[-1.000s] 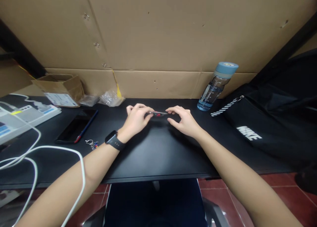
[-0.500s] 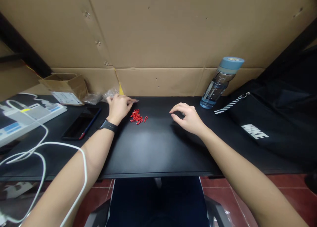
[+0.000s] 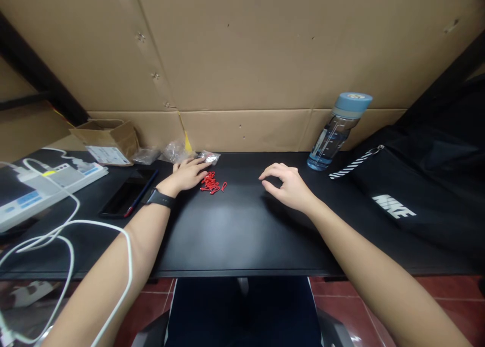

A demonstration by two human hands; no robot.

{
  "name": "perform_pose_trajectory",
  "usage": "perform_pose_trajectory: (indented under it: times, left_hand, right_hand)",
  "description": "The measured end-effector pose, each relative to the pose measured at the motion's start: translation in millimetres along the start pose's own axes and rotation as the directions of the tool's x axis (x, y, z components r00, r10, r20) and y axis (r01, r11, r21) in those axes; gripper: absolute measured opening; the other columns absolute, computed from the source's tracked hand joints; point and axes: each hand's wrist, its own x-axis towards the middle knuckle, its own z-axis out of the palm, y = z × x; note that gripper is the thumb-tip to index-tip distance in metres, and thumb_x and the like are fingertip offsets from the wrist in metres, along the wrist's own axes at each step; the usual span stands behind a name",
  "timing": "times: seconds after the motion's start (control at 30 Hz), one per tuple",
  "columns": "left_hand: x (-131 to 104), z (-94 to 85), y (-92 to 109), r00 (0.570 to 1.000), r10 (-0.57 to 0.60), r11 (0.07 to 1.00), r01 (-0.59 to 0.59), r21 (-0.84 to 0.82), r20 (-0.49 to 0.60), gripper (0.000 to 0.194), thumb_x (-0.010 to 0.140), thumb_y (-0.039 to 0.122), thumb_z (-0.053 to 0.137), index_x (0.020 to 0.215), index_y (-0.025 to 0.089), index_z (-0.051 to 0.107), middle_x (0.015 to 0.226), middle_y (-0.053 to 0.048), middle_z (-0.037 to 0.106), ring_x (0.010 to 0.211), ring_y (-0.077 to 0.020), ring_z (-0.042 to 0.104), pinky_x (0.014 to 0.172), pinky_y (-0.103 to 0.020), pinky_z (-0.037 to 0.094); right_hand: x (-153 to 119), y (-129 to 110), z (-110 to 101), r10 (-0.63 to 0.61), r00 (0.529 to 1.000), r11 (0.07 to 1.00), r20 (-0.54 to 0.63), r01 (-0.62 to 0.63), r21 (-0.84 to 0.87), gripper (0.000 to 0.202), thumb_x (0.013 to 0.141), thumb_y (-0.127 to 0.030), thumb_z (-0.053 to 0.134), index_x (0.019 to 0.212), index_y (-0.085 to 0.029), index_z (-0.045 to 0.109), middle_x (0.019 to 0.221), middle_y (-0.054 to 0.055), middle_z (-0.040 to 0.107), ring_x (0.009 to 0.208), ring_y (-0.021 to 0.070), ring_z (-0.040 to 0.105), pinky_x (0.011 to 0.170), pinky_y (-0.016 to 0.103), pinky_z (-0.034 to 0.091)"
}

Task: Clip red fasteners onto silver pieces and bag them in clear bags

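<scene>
My left hand [image 3: 187, 174] is open, palm down, its fingers spread at the left edge of a small pile of red cords [image 3: 211, 184] on the black table [image 3: 235, 236]. Just past its fingertips lies a small clear plastic packet [image 3: 210, 157]. To the right, my right hand [image 3: 286, 184] hovers over the table with fingers curved and thumb apart from the forefinger. Nothing shows between them.
Crumpled plastic bags [image 3: 174, 151], a cardboard box [image 3: 109, 141], a phone [image 3: 129, 193] and a power strip [image 3: 53, 185] are at the left. A white cable crosses my left forearm. A bottle [image 3: 333, 130] and a black bag [image 3: 401, 185] stand right.
My left hand has opened out flat and drawn back slightly, leaving the clear packet lying on the table. My right hand is nearly still. The view has tilted slightly.
</scene>
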Motion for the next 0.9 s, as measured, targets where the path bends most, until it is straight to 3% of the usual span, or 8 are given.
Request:
perform_pose_trajectory:
  times: [0.13, 0.27, 0.4, 0.5, 0.57, 0.67, 0.77, 0.9]
  left_hand:
    - [5, 12.4, 5, 0.992, -0.034, 0.999, 0.034, -0.004, -0.118, 0.049, 0.103, 0.054, 0.036, 0.145, 0.047, 0.059, 0.16, -0.004, 0.051, 0.148, -0.0404, 0.032, 0.112, -0.063, 0.025]
    - [8, 16.9, 6, 0.989, -0.031, 0.999, 0.033, 0.011, -0.144, 0.052, 0.104, 0.054, 0.032, 0.148, 0.044, 0.057, 0.157, -0.006, 0.053, 0.147, -0.0428, 0.032, 0.108, -0.065, 0.027]
    - [8, 9.9, 9, 0.983, 0.008, 1.0, -0.006, 0.01, -0.183, 0.051, 0.105, 0.045, 0.03, 0.15, 0.038, 0.054, 0.153, -0.01, 0.057, 0.146, -0.0387, 0.036, 0.108, -0.063, 0.027]
    - [4, -3.6, 13, 0.97, 0.008, 1.0, -0.015, -0.026, -0.244, 0.047, 0.104, 0.044, 0.036, 0.14, 0.031, 0.063, 0.144, -0.012, 0.064, 0.14, -0.0362, 0.045, 0.107, -0.058, 0.031]
    - [0, -12.3, 16, 0.973, 0.016, 0.997, -0.033, -0.072, -0.229, 0.04, 0.101, 0.047, 0.044, 0.122, 0.029, 0.072, 0.133, -0.011, 0.07, 0.13, -0.035, 0.054, 0.103, -0.053, 0.034]
    - [-5, -18.2, 22, 0.98, 0.049, 0.991, -0.072, -0.116, -0.191, 0.03, 0.095, 0.048, 0.055, 0.104, 0.03, 0.078, 0.12, -0.006, 0.077, 0.119, -0.033, 0.062, 0.1, -0.049, 0.035]
    - [-7, -16.8, 28, 0.98, 0.072, 0.988, -0.095, -0.12, -0.185, 0.023, 0.088, 0.045, 0.064, 0.097, 0.031, 0.079, 0.11, -0.004, 0.08, 0.115, -0.0333, 0.064, 0.099, -0.049, 0.034]
    - [-7, -14.0, 33, 0.989, 0.058, 0.99, -0.075, -0.12, -0.14, 0.022, 0.083, 0.045, 0.067, 0.094, 0.031, 0.079, 0.097, -0.001, 0.081, 0.102, -0.0304, 0.069, 0.098, -0.048, 0.032]
  right_hand:
    - [0, 2, 0, 0.01, 1.0, 1.0, -0.011, -0.01, -0.007, 0.012, 0.093, -0.025, 0.063, 0.097, -0.025, 0.074, 0.11, 0.006, 0.076, 0.102, 0.0263, 0.066, 0.092, 0.043, 0.038]
    - [0, 5, 0, 0.038, 0.999, 0.999, -0.021, -0.038, -0.024, 0.012, 0.092, -0.025, 0.064, 0.098, -0.026, 0.074, 0.111, 0.005, 0.076, 0.102, 0.0261, 0.066, 0.091, 0.043, 0.037]
    - [3, 14, -8, 0.047, 0.999, 0.998, -0.027, -0.048, -0.046, 0.013, 0.091, -0.024, 0.064, 0.099, -0.026, 0.075, 0.113, 0.006, 0.075, 0.106, 0.0277, 0.066, 0.094, 0.045, 0.04]
    - [5, 32, -21, 0.053, 0.998, 0.996, -0.044, -0.056, -0.066, 0.018, 0.09, -0.023, 0.063, 0.104, -0.025, 0.075, 0.116, 0.008, 0.073, 0.11, 0.0287, 0.066, 0.095, 0.046, 0.045]
    - [5, 48, -30, 0.072, 0.996, 0.991, -0.059, -0.078, -0.107, 0.023, 0.089, -0.024, 0.063, 0.109, -0.024, 0.074, 0.116, 0.009, 0.072, 0.111, 0.0294, 0.066, 0.096, 0.046, 0.048]
    - [3, 72, -39, 0.108, 0.994, 0.977, 0.02, -0.102, -0.188, 0.037, 0.085, -0.03, 0.073, 0.121, -0.023, 0.073, 0.123, 0.012, 0.07, 0.109, 0.0303, 0.067, 0.097, 0.049, 0.052]
    - [0, 87, -39, 0.139, 0.983, 0.974, 0.12, -0.113, -0.196, 0.046, 0.081, -0.027, 0.078, 0.126, -0.021, 0.072, 0.126, 0.013, 0.071, 0.108, 0.0292, 0.07, 0.099, 0.047, 0.054]
    - [1, 91, -31, 0.153, 0.974, 0.979, 0.167, -0.127, -0.156, 0.039, 0.083, -0.021, 0.076, 0.122, -0.018, 0.073, 0.12, 0.012, 0.075, 0.104, 0.0265, 0.072, 0.097, 0.042, 0.055]
